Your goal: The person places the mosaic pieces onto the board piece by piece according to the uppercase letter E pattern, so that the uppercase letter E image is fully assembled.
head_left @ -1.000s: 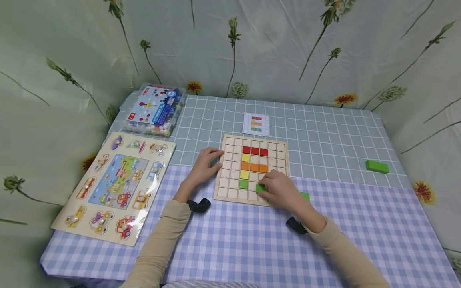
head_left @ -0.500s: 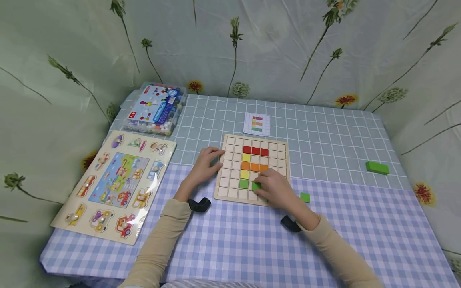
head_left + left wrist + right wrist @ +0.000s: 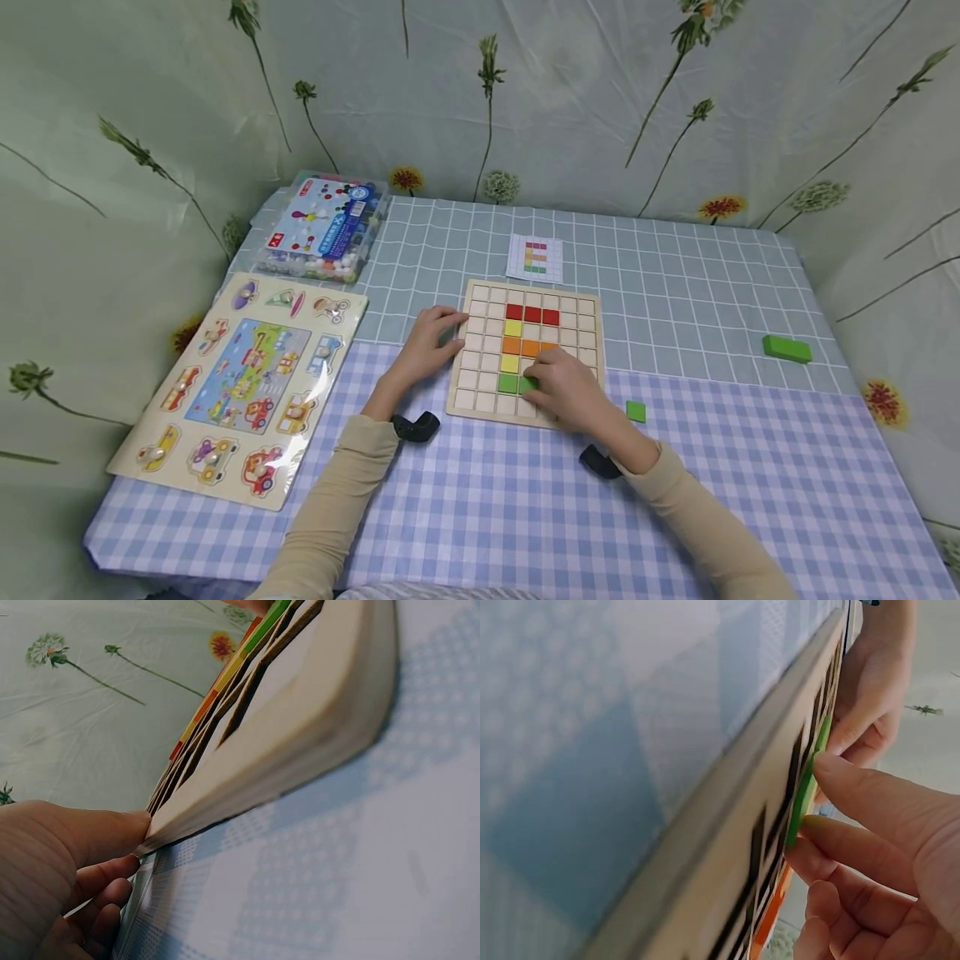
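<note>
The wooden grid board lies mid-table and bears red, yellow, orange and green square tiles. Along its left edge rests my left hand; in the left wrist view the thumb touches the rim, other fingers loosely bent. My right hand is over the board's lower part and pinches a green tile between thumb and fingertips. That tile sits right beside another green tile. In the right wrist view the pinched green tile lies low against the grid, partly hidden by fingertips.
A loose green tile lies right of the board, and a green block farther right. Behind the board is a pattern card. On the left are a picture puzzle board and a clear box of beads.
My right hand has slid left with the green tile, up to the green tile at the left. The loose tile right of the board shows fully now. My left hand stays put.
</note>
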Tool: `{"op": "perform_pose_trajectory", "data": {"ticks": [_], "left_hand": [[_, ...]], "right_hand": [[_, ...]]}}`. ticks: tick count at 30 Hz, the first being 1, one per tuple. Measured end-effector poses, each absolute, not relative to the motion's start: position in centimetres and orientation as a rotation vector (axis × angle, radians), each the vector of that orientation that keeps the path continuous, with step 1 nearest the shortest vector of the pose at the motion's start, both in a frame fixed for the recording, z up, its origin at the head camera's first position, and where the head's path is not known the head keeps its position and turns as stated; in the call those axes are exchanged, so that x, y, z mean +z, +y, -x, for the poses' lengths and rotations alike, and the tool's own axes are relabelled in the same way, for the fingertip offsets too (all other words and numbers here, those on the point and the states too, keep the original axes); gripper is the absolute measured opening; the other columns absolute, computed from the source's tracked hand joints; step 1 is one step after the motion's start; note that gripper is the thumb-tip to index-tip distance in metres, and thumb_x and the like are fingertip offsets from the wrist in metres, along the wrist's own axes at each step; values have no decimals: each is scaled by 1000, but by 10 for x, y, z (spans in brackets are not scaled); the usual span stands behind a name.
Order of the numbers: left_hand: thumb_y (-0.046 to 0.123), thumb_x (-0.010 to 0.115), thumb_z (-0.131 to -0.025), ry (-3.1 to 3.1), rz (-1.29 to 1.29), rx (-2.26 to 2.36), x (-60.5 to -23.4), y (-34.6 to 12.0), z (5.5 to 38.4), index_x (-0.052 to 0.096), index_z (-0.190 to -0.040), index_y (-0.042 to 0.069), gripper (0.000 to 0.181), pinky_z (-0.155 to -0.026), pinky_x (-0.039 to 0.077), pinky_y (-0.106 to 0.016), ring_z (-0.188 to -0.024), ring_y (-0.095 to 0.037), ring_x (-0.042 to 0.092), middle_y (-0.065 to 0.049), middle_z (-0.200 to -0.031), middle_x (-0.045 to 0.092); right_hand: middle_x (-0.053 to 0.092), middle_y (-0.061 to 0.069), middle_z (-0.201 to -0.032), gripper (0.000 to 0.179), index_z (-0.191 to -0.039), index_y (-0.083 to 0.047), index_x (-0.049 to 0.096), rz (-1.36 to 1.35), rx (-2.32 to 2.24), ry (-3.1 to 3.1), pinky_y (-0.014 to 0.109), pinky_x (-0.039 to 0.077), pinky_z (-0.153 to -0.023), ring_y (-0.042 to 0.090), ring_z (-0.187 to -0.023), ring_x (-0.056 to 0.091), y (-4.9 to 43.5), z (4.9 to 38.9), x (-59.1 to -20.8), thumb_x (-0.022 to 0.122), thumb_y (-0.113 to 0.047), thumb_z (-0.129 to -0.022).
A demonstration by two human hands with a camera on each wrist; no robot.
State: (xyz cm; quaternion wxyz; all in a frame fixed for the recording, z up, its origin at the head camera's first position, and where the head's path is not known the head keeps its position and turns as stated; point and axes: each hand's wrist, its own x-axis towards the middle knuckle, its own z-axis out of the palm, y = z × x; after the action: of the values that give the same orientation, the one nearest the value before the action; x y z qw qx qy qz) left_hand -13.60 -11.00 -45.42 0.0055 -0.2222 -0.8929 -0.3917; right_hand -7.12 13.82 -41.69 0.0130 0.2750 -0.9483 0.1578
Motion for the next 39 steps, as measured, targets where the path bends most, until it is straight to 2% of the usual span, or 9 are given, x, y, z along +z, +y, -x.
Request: {"op": "perform_pose_trajectory", "data": {"ticks": [7, 21, 30, 39], "left_hand": [[10, 64, -87, -2787, 690, -1229, -455, -109, 136, 58, -125, -1, 40, -97, 39, -50, -115, -37, 46, -21, -124, 54], [11, 64, -87, -2801, 681, -1232, -457, -109, 137, 58, -126, 0, 41, -97, 39, -50, -116, -36, 45, -20, -125, 54], [11, 64, -87, -2804, 682, -1210, -457, -109, 138, 58, -126, 0, 40, -97, 39, -50, -115, -36, 46, -20, -125, 54], [10, 65, -87, -2795, 693, -1211, -457, -110, 137, 58, -125, 0, 41, -96, 39, -50, -114, -37, 46, -20, -125, 54]], "right_hand": [[67, 6, -87, 14, -89, -4, 73, -785, 564, -2931, 35, 50, -78, 22, -84, 57, 165, 65, -413, 72, -14, -79], [66, 14, -89, 26, -96, 3, 72, -506, 482, -2966, 41, 51, -74, 28, -87, 60, 239, 37, -407, 76, -10, -74], [67, 11, -85, 23, -92, 2, 73, -460, 449, -2962, 39, 50, -69, 25, -82, 58, 253, 30, -410, 77, -10, -73], [67, 11, -86, 25, -92, 1, 72, -492, 459, -2933, 40, 50, -70, 26, -83, 59, 254, 28, -416, 79, -11, -71]]}}
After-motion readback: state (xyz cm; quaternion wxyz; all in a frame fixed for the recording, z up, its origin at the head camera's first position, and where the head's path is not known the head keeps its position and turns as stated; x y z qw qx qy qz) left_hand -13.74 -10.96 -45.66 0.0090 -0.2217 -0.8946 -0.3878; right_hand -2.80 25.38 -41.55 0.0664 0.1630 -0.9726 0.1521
